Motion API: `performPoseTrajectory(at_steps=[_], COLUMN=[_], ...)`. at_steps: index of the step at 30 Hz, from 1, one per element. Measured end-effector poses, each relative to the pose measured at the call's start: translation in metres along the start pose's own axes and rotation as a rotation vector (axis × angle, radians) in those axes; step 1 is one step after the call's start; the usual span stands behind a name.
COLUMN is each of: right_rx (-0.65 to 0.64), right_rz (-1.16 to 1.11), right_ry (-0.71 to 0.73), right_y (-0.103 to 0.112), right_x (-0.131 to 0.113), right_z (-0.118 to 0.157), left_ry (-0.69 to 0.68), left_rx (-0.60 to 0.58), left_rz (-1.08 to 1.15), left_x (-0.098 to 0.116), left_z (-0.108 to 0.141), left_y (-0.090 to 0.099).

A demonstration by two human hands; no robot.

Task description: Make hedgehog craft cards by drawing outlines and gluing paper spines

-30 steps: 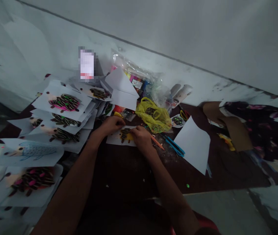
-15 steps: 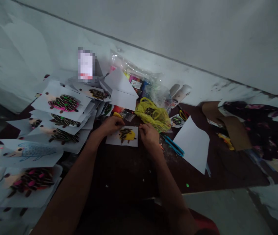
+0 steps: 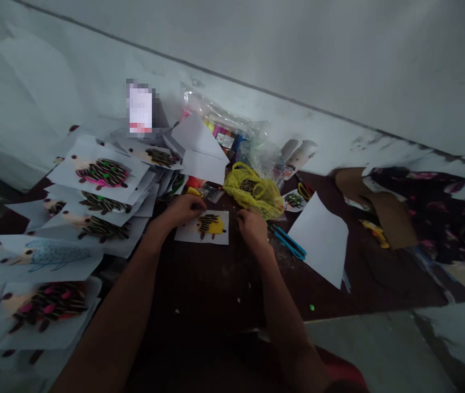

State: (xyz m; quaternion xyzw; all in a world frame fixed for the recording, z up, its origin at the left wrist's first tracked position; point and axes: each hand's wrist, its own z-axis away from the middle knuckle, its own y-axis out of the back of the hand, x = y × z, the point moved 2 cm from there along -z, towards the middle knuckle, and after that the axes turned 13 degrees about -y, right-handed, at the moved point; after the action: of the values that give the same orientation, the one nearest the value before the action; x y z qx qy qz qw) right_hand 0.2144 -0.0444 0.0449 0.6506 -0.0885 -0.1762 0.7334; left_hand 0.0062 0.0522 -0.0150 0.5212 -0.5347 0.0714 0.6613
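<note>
A small white card point(image 3: 182, 234) lies flat on the dark table, bearing a yellow hedgehog figure point(image 3: 216, 225) with dark striped seeds stuck over its back. At the card's upper left corner is my left hand point(image 3: 181, 212), thumb and fingertips pinched together; whatever is between them is hidden. My right hand point(image 3: 253, 229) rests just right of the card, apart from it, its fingers curled into a pinch. Anything in that pinch is too small to make out. Behind my right hand sits a crumpled yellow plastic bag point(image 3: 271, 197) with seeds inside.
Stacked sheets with seed-covered hedgehogs point(image 3: 103, 173) fill the left side. On the right lie a blue utility knife point(image 3: 288, 242), a white sheet point(image 3: 323, 240), scissors point(image 3: 305, 191) and dark floral cloth point(image 3: 433, 218). Clear plastic packaging point(image 3: 259, 155) leans by the wall.
My right hand has drawn slightly away from the card, toward the right and nearer to me. My left hand stays at the card's corner. The whole view has shifted a little.
</note>
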Motion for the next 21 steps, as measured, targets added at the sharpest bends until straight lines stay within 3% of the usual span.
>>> performPoseTrajectory(at_steps=[6,10,16,18,21], right_rx=[0.001,0.041,0.181,0.133,-0.059], right_rz=[0.085,0.017,-0.459,-0.647,-0.871], right_ry=[0.055,0.091,0.187,0.223,0.202], right_y=[0.000,-0.003,-0.003,-0.006,-0.014], right_x=[-0.007,-0.006,0.001,0.002,0.003], right_z=[-0.001,-0.001,-0.001,-0.002,-0.004], left_ry=[-0.011,-0.018,0.005,-0.005,-0.019], left_rx=[-0.009,-0.001,-0.007,-0.005,-0.001], left_rz=[0.006,0.014,0.030,0.035,0.031], left_x=[-0.002,-0.003,-0.001,0.000,0.001], left_z=[-0.001,-0.001,0.000,0.000,0.000], left_y=[-0.001,-0.001,-0.001,0.000,0.000])
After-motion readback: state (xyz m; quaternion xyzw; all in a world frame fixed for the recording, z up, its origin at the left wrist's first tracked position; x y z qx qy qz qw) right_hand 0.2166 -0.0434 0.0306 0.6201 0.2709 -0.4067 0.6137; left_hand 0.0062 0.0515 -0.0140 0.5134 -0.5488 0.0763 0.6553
